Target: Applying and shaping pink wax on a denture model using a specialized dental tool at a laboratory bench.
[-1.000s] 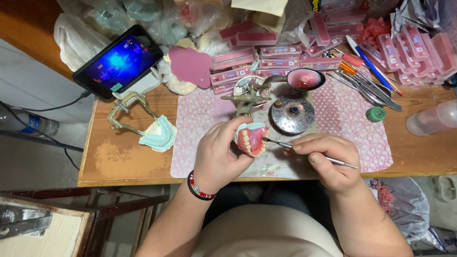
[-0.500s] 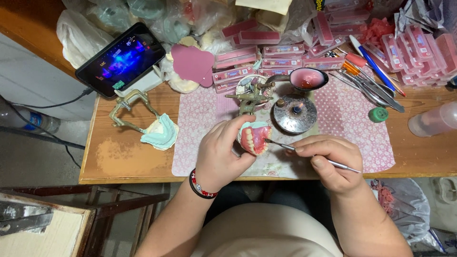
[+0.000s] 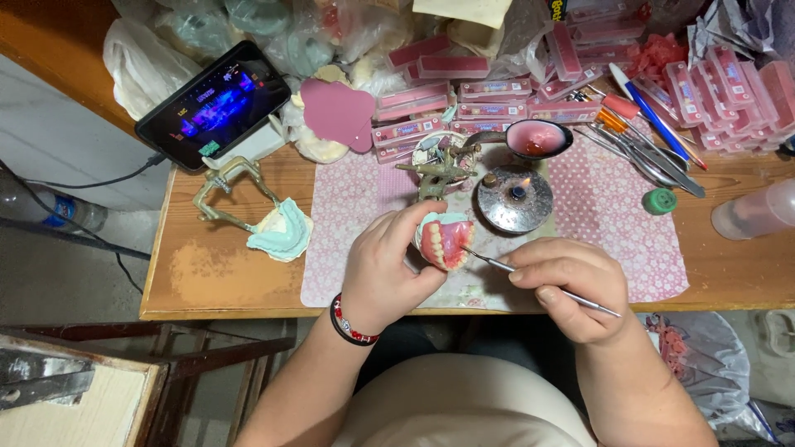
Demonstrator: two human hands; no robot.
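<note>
Left hand (image 3: 383,269) grips denture model (image 3: 445,240) — right hand (image 3: 567,285) pinches metal pick (image 3: 530,277).

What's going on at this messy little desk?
A person sits at a wooden table working on a set of false teeth. The left hand holds the pink and white teeth up, while the right hand grips a thin metal tool with its tip at the teeth. Just behind them stands a small lit burner, and a phone glows at the back.

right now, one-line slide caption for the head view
Left hand holds a pink denture model while right hand works it with a thin metal tool beside a small burner.
</note>
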